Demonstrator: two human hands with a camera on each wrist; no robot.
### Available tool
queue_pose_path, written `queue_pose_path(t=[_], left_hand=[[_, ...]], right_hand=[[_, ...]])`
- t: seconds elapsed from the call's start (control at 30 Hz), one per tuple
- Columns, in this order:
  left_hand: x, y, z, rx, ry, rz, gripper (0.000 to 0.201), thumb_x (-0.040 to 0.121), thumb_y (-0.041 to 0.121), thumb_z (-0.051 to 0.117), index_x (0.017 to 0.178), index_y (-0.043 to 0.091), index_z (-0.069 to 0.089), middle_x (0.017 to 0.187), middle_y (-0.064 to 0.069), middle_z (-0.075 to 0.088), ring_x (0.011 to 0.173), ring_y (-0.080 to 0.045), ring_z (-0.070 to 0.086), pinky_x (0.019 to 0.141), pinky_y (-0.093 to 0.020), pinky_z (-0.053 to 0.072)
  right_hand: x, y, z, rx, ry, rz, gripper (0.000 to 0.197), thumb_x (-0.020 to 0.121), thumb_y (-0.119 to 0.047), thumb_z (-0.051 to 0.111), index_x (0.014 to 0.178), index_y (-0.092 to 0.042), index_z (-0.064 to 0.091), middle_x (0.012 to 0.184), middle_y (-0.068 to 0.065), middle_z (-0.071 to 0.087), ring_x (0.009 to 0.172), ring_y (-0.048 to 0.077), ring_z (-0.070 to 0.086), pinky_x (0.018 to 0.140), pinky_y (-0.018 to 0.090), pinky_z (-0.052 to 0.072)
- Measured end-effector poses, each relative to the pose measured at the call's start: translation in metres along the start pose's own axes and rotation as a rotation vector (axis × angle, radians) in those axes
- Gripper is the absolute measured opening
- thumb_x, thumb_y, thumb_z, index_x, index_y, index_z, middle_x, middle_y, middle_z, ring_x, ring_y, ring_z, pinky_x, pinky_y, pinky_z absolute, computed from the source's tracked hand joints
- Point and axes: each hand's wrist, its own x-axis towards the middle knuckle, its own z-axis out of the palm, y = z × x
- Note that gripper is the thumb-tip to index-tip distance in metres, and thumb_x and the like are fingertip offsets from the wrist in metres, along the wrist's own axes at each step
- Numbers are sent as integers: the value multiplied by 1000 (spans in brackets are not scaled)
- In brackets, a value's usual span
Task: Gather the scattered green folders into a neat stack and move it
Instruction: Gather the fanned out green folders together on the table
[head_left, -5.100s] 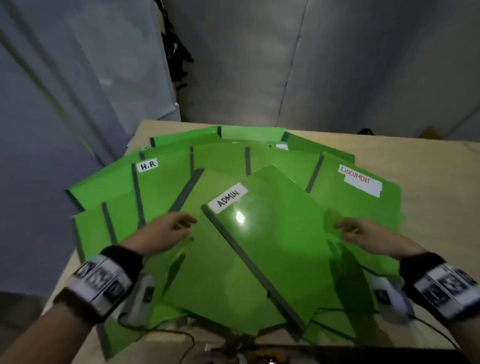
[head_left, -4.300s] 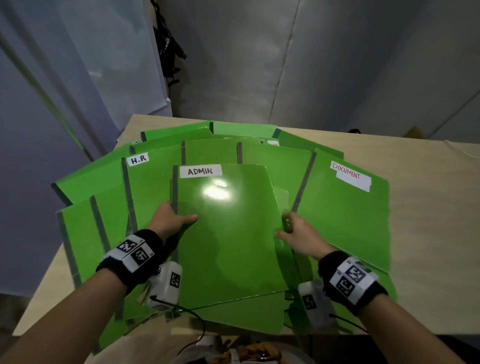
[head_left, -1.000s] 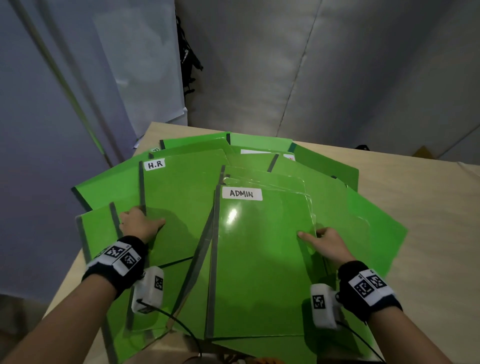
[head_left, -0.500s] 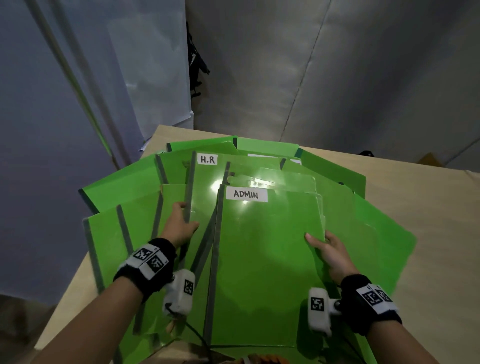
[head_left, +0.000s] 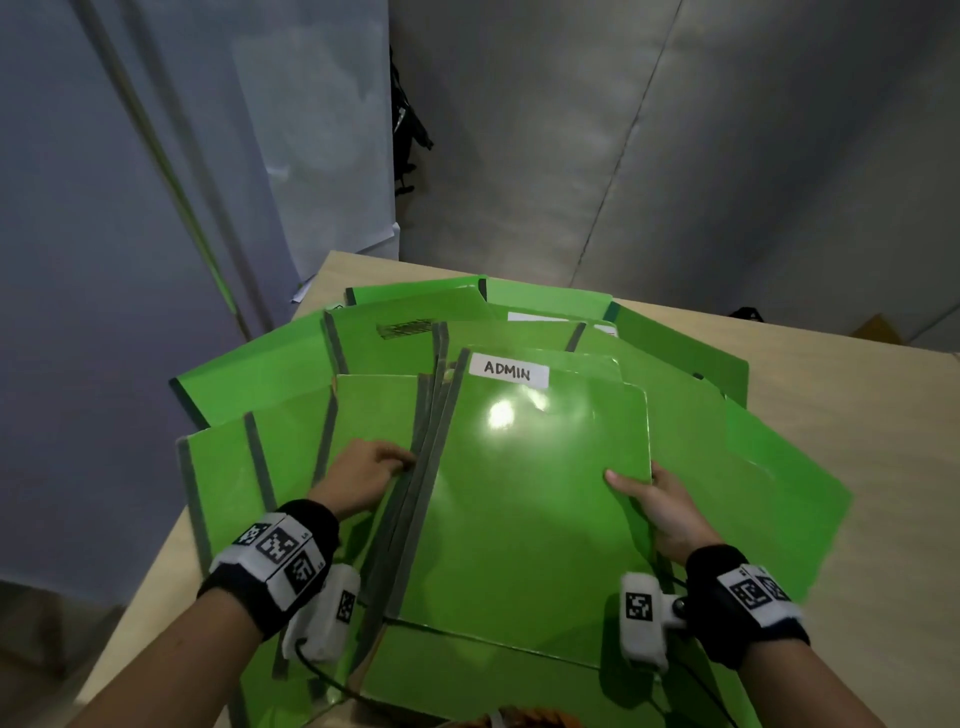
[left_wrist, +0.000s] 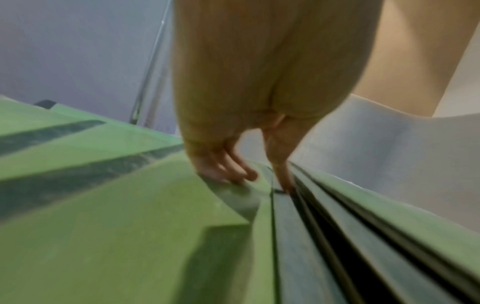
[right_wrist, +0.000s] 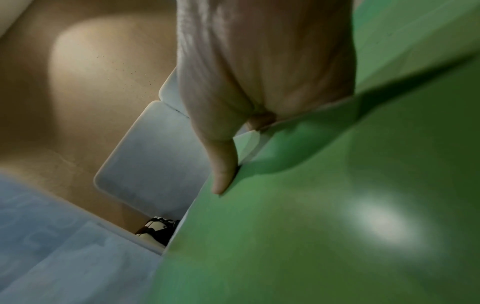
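Observation:
Several green folders (head_left: 270, 374) with grey spines lie fanned over the wooden table (head_left: 841, 405). On top in the middle sits the folder labelled ADMIN (head_left: 524, 499), with a few more squared up under it. My left hand (head_left: 366, 473) is at the pile's left side, fingers curled against the grey spines (head_left: 415, 519). In the left wrist view its fingers (left_wrist: 223, 170) press a bent folder edge and the thumb (left_wrist: 283, 174) sits against the spines. My right hand (head_left: 657, 501) pinches the pile's right edge, thumb (right_wrist: 223, 174) on top and the other fingers hidden beneath.
Bare tabletop shows at the right and far right. The table's left edge (head_left: 171, 545) drops off beside a grey panel. Folders overhang the near edge. Black cables (head_left: 408, 140) hang on the wall behind, and white paper (head_left: 301, 288) lies at the back left corner.
The H.R folder has slid right and under the ADMIN folder, its label now hidden. My left hand moved right with it to the spines. The right hand kept its hold on the pile's right edge.

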Motion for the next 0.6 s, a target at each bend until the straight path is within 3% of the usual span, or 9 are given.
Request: queue_pose_path(t=[0.07, 0.13, 0.27, 0.33, 0.4, 0.43, 0.47, 0.53, 0.6], left_hand=[[5, -8, -9, 96, 195, -97, 49, 93, 25, 48, 140, 13, 39, 140, -17, 34, 108, -28, 51, 93, -36, 50], [6, -14, -14, 125, 257, -203, 65, 89, 26, 57, 144, 7, 28, 144, -22, 25, 132, -37, 30, 111, -46, 32], [8, -20, -15, -98, 303, -179, 64, 87, 8, 58, 141, -1, 25, 142, -26, 38, 126, -39, 44, 105, -44, 40], [5, -14, -10, -308, 315, -109, 51, 92, 2, 48, 139, 2, 27, 132, -24, 51, 102, -33, 58, 80, -36, 51], [0, 1, 2, -423, 257, -42, 40, 96, 4, 38, 136, 7, 32, 120, -20, 58, 76, -21, 55, 57, -23, 47], [-3, 9, 9, -457, 212, -6, 37, 98, 9, 35, 135, 10, 33, 120, -19, 58, 76, -21, 55, 60, -23, 49], [-4, 16, 14, -478, 170, 23, 39, 100, 17, 33, 138, 11, 31, 129, -20, 54, 90, -25, 58, 73, -28, 52], [-4, 22, 18, -472, 94, 34, 58, 96, 38, 38, 145, 11, 23, 149, -18, 36, 126, -30, 47, 106, -45, 39], [2, 18, 18, -415, 44, -8, 87, 81, 46, 59, 149, 11, 16, 154, -16, 30, 135, -32, 39, 112, -49, 31]], right_hand=[[0, 1, 2, 3, 12, -2, 90, 81, -17, 66, 149, -8, 9, 155, 20, 19, 141, 36, 26, 115, 50, 21], [-1, 2, 3, 11, 33, -9, 89, 80, -18, 67, 149, -9, 11, 155, 20, 21, 140, 36, 28, 115, 49, 22], [-4, 7, 5, 26, 78, -10, 87, 81, -22, 66, 149, -10, 13, 155, 18, 22, 140, 35, 27, 114, 48, 23], [-5, 9, 8, 42, 94, -9, 85, 83, -22, 65, 149, -10, 13, 156, 17, 20, 141, 35, 25, 114, 50, 22], [-6, 10, 11, 52, 93, -15, 84, 84, -23, 64, 149, -11, 13, 156, 16, 19, 141, 35, 24, 114, 50, 21], [-7, 9, 12, 49, 96, -25, 84, 84, -23, 64, 149, -10, 13, 156, 16, 19, 142, 34, 24, 114, 49, 21], [-6, 7, 13, 41, 98, -40, 84, 84, -23, 64, 149, -10, 13, 156, 17, 19, 142, 34, 24, 114, 49, 21], [-5, 4, 13, 32, 100, -68, 82, 85, -21, 63, 149, -9, 13, 156, 17, 18, 141, 33, 25, 114, 46, 23], [-7, 2, 14, 28, 82, -85, 76, 87, -19, 60, 148, -7, 16, 155, 17, 22, 140, 32, 28, 113, 43, 25]])
